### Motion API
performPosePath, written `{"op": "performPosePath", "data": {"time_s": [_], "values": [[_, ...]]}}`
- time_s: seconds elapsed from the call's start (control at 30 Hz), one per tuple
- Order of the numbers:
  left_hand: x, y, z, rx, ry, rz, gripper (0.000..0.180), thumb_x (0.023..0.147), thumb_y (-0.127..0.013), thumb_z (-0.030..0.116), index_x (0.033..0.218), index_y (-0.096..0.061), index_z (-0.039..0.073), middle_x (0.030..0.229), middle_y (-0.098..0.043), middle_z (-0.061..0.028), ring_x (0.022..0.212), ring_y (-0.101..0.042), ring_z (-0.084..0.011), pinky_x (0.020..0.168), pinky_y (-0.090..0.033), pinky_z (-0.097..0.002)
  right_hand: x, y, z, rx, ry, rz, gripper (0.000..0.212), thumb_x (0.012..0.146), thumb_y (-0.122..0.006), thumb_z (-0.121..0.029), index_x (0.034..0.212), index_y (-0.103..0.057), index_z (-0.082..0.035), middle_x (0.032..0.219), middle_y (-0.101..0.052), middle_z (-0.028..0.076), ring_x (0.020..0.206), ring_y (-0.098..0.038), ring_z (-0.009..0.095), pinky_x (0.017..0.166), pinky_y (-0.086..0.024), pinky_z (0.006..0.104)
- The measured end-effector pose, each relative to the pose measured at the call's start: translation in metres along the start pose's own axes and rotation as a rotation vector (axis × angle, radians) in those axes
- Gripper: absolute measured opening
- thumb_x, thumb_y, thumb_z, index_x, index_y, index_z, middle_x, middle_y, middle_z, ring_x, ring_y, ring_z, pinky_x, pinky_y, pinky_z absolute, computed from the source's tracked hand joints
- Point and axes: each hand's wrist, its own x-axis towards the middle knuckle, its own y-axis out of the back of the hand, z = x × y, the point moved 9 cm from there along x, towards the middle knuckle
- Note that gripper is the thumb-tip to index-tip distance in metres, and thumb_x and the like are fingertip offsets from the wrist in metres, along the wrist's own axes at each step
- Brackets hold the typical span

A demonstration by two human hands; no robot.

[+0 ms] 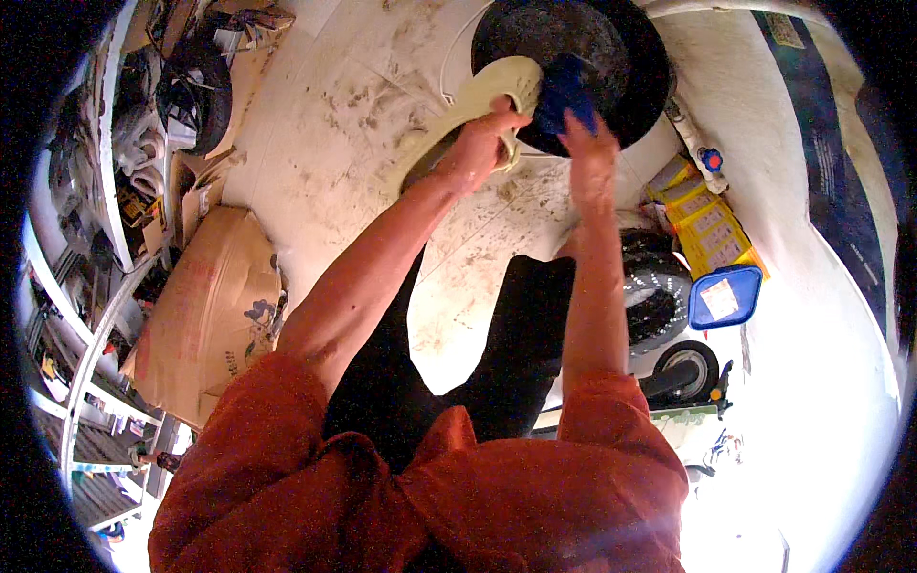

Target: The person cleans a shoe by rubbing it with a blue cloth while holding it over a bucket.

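Left hand (480, 145) grips a pale yellow clog-type shoe (473, 100) by the edge of its opening: fingers curled round the rim, some hidden, so can't tell how they all sit. Shoe is up off the floor (330, 143), at the far middle of the scene, just left of the black round tub (635, 57), toe end overlapping its rim in view. Right hand (592, 158) is at the tub's near side, fingers apparently closed on a blue item (565, 95); too blurred to say cloth or brush, or whether the fingertips press together.

Risks, my read:
- Shoe slips. Edge-only hold; a hard push from the right would twist it out, worse if wet (can't confirm).
- Shoe drops left: lands on the dirt-marked floor, picks up grime.
- Blue item snags the shoe's rim or knocks left-hand knuckles; the two are very close.
- Right elbow swings wide: could clip the yellow boxes (712, 227) or blue-lidded container (726, 296) nearer on the right.
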Motion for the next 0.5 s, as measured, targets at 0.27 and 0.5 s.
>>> {"op": "performPosePath", "data": {"time_s": [0.27, 0.5], "values": [[0.002, -0.029, -0.025, -0.009, 0.019, -0.013, 0.020, 0.081, -0.052, 0.034, 0.084, -0.048, 0.015, 0.079, -0.041, 0.0076, 0.068, -0.035, -0.0041, 0.059, -0.032, -0.0231, 0.069, -0.001, 0.033, -0.181, -0.036, -0.173, 0.058, 0.080, -0.053, -0.029, 0.129, -0.034, -0.004, 0.120, -0.046, 0.022, 0.110, -0.045, 0.034, 0.093, -0.034, 0.0431], [0.020, 0.011, -0.042, 0.330, 0.233, -0.134, 0.025, 0.080, -0.051, 0.025, 0.099, -0.051, 0.009, 0.064, -0.048, -0.0047, 0.051, -0.043, -0.0150, 0.053, -0.040, -0.0304, 0.041, -0.014, 0.012, -0.360, -0.126, -0.111, 0.054, 0.082, -0.054, -0.043, 0.124, -0.044, -0.010, 0.123, -0.047, 0.013, 0.098, -0.054, 0.029, 0.087, -0.039, 0.0408]]}}
